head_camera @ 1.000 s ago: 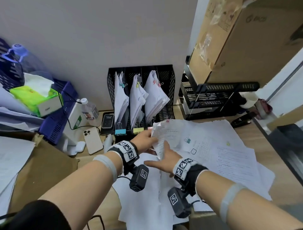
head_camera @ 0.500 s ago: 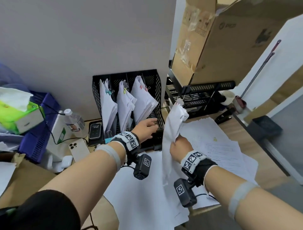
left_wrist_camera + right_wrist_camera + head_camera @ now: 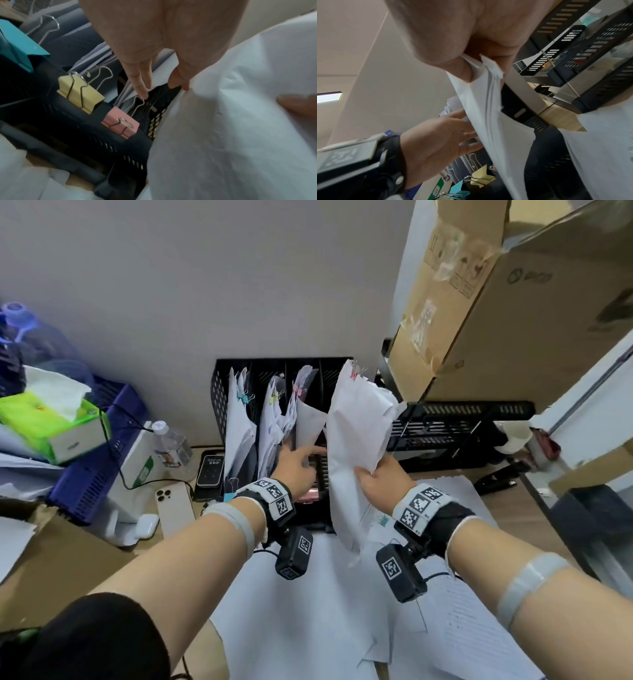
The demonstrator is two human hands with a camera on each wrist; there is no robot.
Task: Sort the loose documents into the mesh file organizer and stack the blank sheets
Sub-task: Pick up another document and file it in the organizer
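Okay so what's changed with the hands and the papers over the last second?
The right hand lifted the sheaf of documents off the desk and carried it upright to the mesh file organizer. The left hand let go of it and reached into the organizer's right-hand slot, fingers spread. The clipped bundles and the loose sheets stayed put.

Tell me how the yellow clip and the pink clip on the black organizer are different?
The yellow clip is yellow and sits left of the pink clip, which is pink and sits where the left hand reaches in. In the left wrist view the yellow clip looks a little bigger. Both are binder clips with wire handles, clamped on the front rim of the mesh organizer.
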